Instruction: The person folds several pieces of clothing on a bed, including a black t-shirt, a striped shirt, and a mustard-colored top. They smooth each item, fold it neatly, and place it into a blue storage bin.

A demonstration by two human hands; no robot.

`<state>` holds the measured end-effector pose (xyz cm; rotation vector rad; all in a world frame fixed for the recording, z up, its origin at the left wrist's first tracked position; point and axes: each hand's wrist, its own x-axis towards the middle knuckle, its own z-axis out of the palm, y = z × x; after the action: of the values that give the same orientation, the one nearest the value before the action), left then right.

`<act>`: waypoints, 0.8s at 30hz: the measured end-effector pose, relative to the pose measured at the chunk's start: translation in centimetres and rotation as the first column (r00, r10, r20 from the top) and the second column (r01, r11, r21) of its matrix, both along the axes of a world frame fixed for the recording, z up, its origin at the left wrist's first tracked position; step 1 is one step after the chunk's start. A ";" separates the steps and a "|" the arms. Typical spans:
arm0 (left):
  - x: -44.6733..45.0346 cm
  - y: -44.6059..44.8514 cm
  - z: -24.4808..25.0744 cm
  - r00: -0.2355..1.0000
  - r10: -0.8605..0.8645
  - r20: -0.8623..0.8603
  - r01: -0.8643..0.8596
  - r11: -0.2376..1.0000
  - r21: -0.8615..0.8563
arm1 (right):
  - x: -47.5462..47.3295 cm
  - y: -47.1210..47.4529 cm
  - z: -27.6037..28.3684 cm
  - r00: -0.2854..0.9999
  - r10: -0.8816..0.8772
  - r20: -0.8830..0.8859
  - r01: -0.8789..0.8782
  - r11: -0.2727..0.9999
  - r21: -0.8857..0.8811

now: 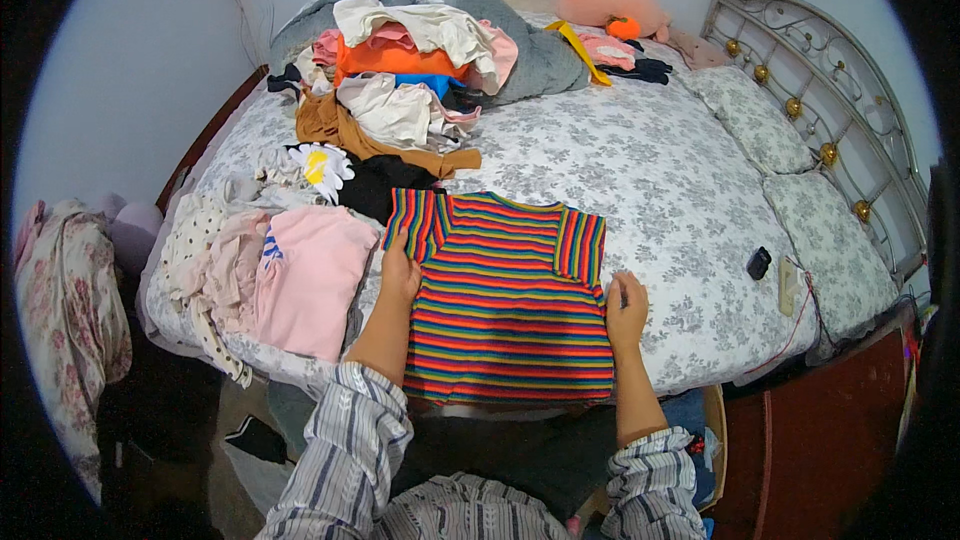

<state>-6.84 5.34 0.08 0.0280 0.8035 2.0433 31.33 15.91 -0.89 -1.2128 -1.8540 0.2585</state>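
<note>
A short-sleeved shirt with rainbow stripes (510,300) lies spread at the near edge of the bed, its right sleeve folded inward over the body. My left hand (401,270) is at the left sleeve, thumb on top of the cloth and the other fingers hidden. Beside the shirt's right edge is my right hand (627,307), its fingers curled; whether it pinches the cloth cannot be told. A folded pink garment (315,281) lies left of my left hand, and a black garment (386,184) lies just beyond the left sleeve.
Heaped clothes (405,112) and a grey quilt (540,60) cover the far left of the bed. Polka-dot clothing (195,232) lies at the left edge. Pillows (825,255), a small black object (758,263) and a power strip (787,285) with a cable are at the right, by the metal headboard (817,82).
</note>
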 end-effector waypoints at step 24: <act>4.3 2.7 0.2 -0.436 -0.628 -0.644 -0.409 0.776 -0.480 | -0.3 0.3 -0.9 0.999 -0.039 0.012 0.038 0.996 0.080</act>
<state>-2.56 8.00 0.31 1.8450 2.3920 0.5823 31.00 16.22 -1.74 -1.1966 -1.8326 0.1534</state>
